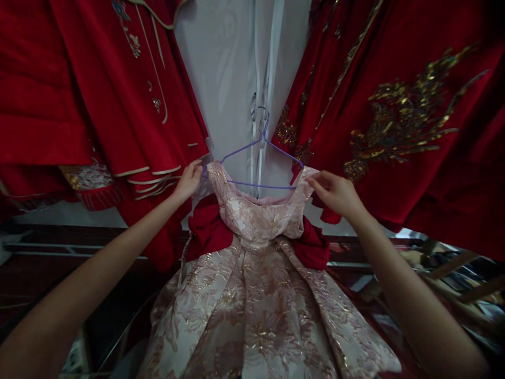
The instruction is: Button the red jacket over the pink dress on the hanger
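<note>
A pale pink and gold brocade dress with dark red fabric at both sides of its waist hangs on a thin purple wire hanger. My left hand is at the hanger's left end, beside the dress's left shoulder strap, with its fingers closed together. My right hand pinches the right shoulder strap near the hanger's other end. The hanger's hook points up, in front of a pale surface; whether it hangs on anything is unclear. The skirt spreads down between my forearms.
Red garments with gold trim hang at the upper left. More red garments, one with a gold sequined bird-like pattern, hang at the upper right. Behind the hanger is a pale panel. Wooden bars and clutter lie at the lower right.
</note>
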### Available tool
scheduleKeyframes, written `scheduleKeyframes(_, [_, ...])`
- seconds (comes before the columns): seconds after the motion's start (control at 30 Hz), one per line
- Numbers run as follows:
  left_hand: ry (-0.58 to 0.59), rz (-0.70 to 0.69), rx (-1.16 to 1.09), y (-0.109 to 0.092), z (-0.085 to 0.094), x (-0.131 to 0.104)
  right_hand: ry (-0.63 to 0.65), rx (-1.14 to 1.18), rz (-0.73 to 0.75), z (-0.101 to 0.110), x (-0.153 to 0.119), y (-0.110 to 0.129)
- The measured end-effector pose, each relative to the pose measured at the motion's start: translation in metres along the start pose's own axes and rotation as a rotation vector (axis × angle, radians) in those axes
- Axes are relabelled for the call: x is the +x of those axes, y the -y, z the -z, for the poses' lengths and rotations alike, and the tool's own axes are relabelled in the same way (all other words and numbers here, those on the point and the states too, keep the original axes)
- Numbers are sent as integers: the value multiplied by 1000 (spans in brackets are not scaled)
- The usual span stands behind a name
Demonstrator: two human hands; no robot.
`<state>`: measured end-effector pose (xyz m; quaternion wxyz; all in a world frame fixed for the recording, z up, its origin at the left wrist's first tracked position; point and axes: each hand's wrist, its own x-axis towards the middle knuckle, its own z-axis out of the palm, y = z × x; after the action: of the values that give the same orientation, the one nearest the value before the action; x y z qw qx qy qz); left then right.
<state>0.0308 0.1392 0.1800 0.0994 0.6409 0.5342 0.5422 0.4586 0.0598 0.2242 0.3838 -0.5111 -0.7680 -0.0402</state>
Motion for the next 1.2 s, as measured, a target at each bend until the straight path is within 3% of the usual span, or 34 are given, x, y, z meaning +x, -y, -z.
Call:
scheduleKeyframes(0.07, [45,-172,59,-3,-9,17,-189,-50,80,-6,24,-1])
scheduleKeyframes(0.1, [98,-204,85,-5,-13,22,-221,-70,104,-13,33,-5])
scheduleKeyframes(0.2, [169,-243,155,-8,-20,23,-149,-80,51,-37,48,-21])
scheduleKeyframes(0.3, [97,-297,216,-11,-16,14,-142,-96,33,-52,45,-34])
scheduleKeyframes(0.43, [76,-334,324,-16,-3,6,-171,-132,111,-47,37,-40])
scheduleKeyframes(0.57, [96,-350,467,-21,7,1,-152,-104,96,-35,35,-41])
scheduleKeyframes(0.7, [41,-323,592,-17,14,-9,-227,-136,-33,-31,30,-47])
scheduleKeyframes(0.83, [24,-232,704,0,21,-24,-270,-195,-201,-29,13,-57])
scheduleKeyframes(0.93, [117,-204,649,10,25,-41,-207,-203,-317,-25,-9,-61])
scheduleKeyframes(1.03, [288,-208,507,6,22,-59,-36,-142,-375,-20,-33,-60])
scheduleKeyframes(1.13, [369,-310,385,-20,8,-68,101,19,-328,-13,-49,-49])
scheduleKeyframes(1.2, [356,-456,326,-47,-7,-65,108,99,-289,-7,-53,-35])
